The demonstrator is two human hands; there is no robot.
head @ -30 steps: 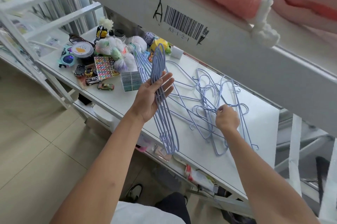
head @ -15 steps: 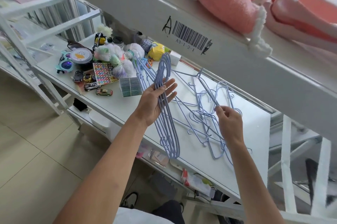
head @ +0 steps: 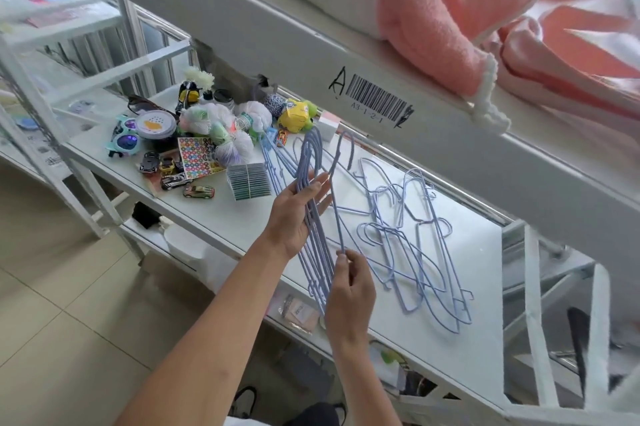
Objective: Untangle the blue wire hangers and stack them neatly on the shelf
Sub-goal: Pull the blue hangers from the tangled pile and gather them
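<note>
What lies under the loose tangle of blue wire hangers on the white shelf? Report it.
Only the white shelf surface shows through the loose tangle of blue wire hangers. Nothing else is visible beneath; spots directly under overlapping wires are covered.

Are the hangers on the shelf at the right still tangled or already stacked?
Still tangled. The loose hangers lie crossed on the shelf, hooks pointing differently; only the left hand holds an aligned bundle.

My left hand grips a bundle of blue wire hangers; my right hand pinches 1 separate blue wire hanger above the white shelf, beside a tangled blue hanger pile.
</note>
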